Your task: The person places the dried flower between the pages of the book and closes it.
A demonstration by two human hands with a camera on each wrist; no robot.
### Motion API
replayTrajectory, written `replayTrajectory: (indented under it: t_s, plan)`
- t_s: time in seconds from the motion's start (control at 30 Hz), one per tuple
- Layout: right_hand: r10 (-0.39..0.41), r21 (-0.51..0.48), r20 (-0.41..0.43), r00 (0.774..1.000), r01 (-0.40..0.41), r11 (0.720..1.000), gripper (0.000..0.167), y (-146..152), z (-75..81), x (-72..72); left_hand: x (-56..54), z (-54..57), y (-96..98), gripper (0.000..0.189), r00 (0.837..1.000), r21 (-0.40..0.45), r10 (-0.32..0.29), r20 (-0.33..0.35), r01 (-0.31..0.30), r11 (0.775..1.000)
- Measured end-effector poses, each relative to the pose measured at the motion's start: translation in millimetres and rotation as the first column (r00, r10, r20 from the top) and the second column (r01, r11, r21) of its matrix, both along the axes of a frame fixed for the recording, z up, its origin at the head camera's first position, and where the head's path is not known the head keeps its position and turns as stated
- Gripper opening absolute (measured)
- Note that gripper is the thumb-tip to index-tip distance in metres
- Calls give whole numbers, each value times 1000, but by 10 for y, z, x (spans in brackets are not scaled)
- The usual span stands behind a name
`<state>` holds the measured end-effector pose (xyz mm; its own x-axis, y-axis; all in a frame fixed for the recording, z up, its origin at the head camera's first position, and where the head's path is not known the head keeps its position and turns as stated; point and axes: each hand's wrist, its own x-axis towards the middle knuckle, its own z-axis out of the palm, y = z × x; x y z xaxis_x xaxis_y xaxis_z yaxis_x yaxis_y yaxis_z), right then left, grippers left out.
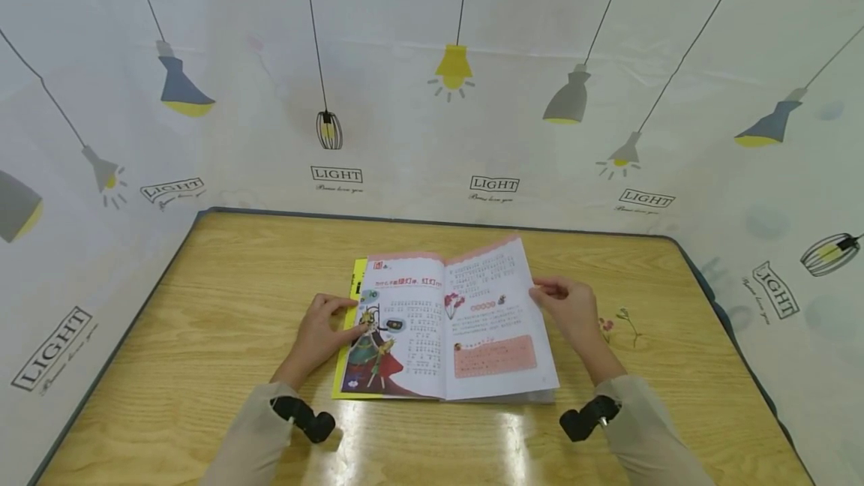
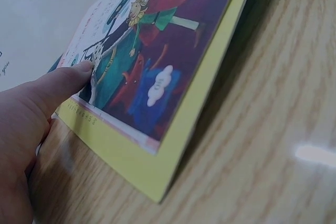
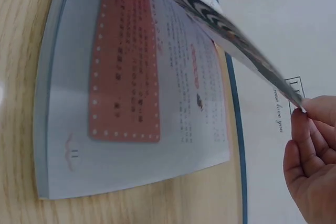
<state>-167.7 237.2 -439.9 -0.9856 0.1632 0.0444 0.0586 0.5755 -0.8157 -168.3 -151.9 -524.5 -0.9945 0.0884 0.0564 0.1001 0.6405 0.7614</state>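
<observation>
An open picture book (image 1: pixel 421 351) with a yellow cover (image 1: pixel 344 351) lies on the wooden table. My left hand (image 1: pixel 322 332) holds its left edge, the thumb (image 2: pixel 68 80) on the illustrated page (image 2: pixel 152 66) and the other fingers partly hidden by the edge. At the right edge, my right hand (image 1: pixel 570 310) pinches a page (image 1: pixel 496 306) between thumb and fingertips. The right wrist view shows that lifted page (image 3: pixel 247 56) raised above a page with a pink text box (image 3: pixel 126 77); the right hand's other fingers (image 3: pixel 315 145) are curled loosely.
Small flower sprigs (image 1: pixel 628 325) lie or are printed on the tabletop right of the right hand; I cannot tell which. Pale cloth (image 1: pixel 405 96) with printed lamps surrounds the wooden table (image 1: pixel 223 283) at the back and sides. Black camera mounts (image 1: pixel 307 418) sit on both wrists.
</observation>
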Motion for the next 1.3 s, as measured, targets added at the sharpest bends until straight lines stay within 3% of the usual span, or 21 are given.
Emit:
replayTrajectory:
  t_s: [0.47, 1.0, 1.3]
  plan:
    - [16, -118, 24, 1000, -13, 993, 26, -167, 244, -7, 10, 0, -6, 53, 1000, -7, -1, -4, 1, 1000]
    - [-1, -156, 52, 999, 9, 988, 26, -387, 429, -49, 11, 1, -5, 53, 1000, 6, -2, -8, 2, 1000]
    - [24, -170, 12, 1000, -21, 985, 24, -519, 498, -76, 6, 1, -3, 53, 1000, 9, -3, -2, 3, 1000]
